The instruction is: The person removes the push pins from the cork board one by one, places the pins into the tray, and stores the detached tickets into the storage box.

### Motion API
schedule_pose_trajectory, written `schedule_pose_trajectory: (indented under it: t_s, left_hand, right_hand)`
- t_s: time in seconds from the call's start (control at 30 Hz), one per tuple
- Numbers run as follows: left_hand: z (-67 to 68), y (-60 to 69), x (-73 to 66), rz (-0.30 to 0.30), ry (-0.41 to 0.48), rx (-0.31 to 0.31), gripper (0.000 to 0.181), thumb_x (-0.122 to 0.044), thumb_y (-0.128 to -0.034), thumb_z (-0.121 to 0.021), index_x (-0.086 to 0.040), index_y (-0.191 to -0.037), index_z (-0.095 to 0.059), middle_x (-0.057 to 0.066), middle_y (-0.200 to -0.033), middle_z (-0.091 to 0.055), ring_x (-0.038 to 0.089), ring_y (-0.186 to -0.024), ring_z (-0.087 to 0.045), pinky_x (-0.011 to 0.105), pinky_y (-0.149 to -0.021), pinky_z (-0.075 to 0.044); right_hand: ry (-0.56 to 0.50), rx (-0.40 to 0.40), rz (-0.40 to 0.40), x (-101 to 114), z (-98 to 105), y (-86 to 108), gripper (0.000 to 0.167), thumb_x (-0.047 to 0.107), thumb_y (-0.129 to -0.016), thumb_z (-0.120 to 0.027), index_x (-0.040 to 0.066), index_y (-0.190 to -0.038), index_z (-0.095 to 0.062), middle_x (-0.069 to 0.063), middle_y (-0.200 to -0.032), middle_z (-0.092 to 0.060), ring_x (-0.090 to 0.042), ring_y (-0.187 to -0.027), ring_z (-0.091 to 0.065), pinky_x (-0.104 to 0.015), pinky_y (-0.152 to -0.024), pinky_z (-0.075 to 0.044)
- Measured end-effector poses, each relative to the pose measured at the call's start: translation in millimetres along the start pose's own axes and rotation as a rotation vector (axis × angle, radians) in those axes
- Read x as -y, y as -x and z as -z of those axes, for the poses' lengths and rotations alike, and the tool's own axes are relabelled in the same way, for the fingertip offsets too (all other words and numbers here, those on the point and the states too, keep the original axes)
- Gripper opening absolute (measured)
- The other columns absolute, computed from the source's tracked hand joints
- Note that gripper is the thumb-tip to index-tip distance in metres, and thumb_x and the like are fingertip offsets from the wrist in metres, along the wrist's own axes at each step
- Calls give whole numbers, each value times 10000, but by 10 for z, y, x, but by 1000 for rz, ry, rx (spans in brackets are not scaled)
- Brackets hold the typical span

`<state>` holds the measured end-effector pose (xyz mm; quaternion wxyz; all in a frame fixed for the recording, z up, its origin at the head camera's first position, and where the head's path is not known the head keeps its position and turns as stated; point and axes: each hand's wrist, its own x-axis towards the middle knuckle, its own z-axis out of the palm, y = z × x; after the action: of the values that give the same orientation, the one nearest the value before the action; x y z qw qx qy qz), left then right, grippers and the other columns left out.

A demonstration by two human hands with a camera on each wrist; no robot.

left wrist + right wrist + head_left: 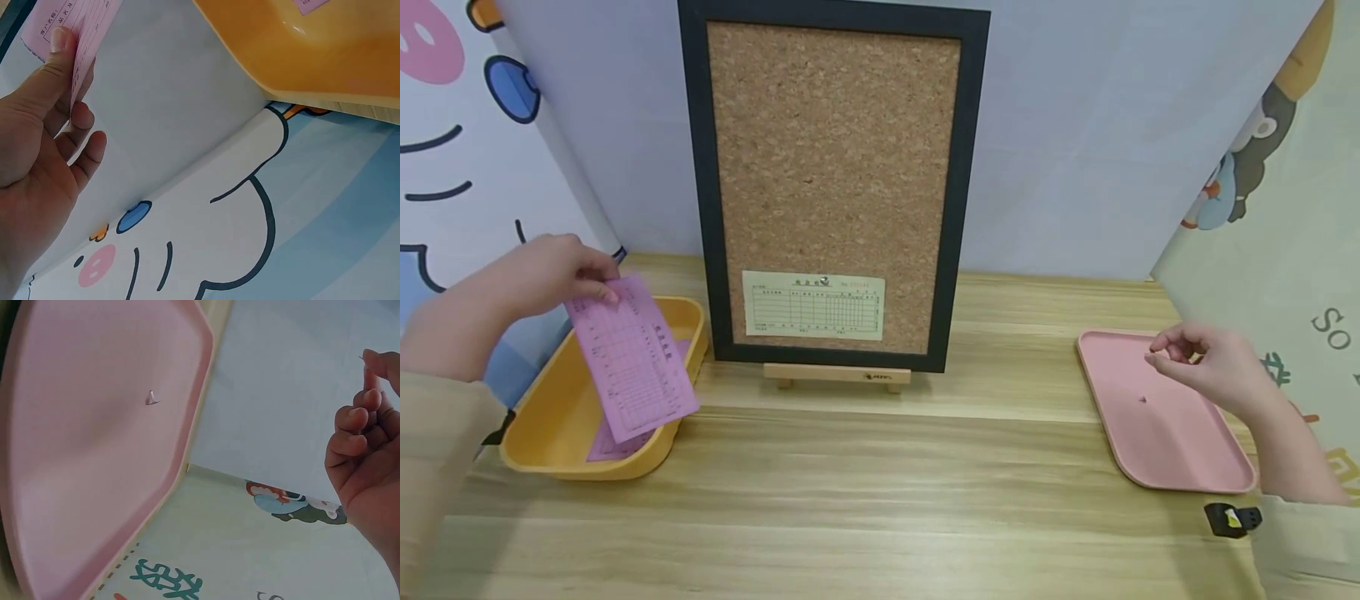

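My left hand [561,271] pinches a pink printed receipt slip [636,358] by its upper edge, thumb on its face, above the yellow basket [542,408]. Another pink slip [617,442] lies in that basket, partly covered by the held one. Over the pink tray [1123,354], my right hand [1213,367] pinches a thumbtack [362,358]; only its thin point shows past the fingertips. One more thumbtack [151,399] lies in the tray. A pale receipt slip [812,308] is fixed low on the cork board [835,167] by a tack [823,281] at its top edge.
The board's black frame [966,200] stands on a small wooden easel [837,375] at the back of the wooden table [880,492]. Cartoon-printed sheets hang at the left and right. A small black device [1231,519] is at the right sleeve.
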<state>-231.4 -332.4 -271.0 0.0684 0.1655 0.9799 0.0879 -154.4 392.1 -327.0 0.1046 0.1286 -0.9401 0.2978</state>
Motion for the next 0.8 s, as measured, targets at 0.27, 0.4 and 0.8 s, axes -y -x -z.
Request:
schedule_pose_trajectory:
  t_s: [0.27,0.4,0.8]
  left_hand:
    - [-103,-36,64,-13,-18,31,125,-156,-830,-713,-75,-924,-694,5,-758,-604,175,-715,-520,305,-640,-451]
    - [-165,-62,99,-27,-35,53,111,-160,-819,-721,-80,-889,-690,0,-751,-591,176,-714,-508,315,-636,-444]
    - [-391,-109,182,-63,-37,131,101,-172,-791,-741,-114,-838,-672,-21,-739,-570,157,-708,-503,311,-644,-445]
  right_hand:
    - [37,53,-92,-223,-20,80,106,103,-843,-685,25,-879,-623,45,-693,-500,-39,-640,-432,-196,-515,-363]
    - [40,90,-141,-323,-35,106,140,120,-849,-686,3,-895,-627,57,-695,-523,-29,-631,-449,-185,-521,-387]
    - [42,238,-212,-630,-81,166,208,145,-877,-665,-40,-950,-603,5,-759,-532,-18,-651,-445,-188,-555,-410]
